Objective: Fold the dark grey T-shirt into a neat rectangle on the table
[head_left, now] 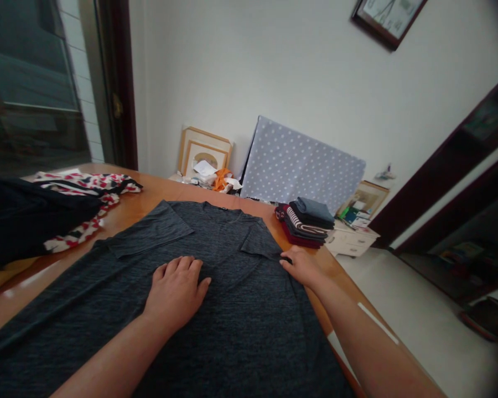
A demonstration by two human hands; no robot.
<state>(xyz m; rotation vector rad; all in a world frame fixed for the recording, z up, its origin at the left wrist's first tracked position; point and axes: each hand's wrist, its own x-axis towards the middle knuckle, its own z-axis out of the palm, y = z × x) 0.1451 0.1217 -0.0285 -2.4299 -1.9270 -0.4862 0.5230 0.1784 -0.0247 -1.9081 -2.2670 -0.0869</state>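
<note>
A dark grey heathered T-shirt [240, 309] lies spread over the wooden table [149, 190], its neckline toward the far edge and both short sleeves folded inward on the body. Flat on the middle of the shirt rests my left hand [176, 293], fingers stretched out. My right hand [301, 266] is at the shirt's right side, just below the right sleeve, with thumb and fingers pinching the fabric edge.
Past my right hand stands a stack of folded clothes [309, 224] near the table's right edge. Loose garments, a black one [29, 221] and a patterned red-and-white one [83, 185], lie at the left. A polka-dot cloth [299, 160] covers something behind the table.
</note>
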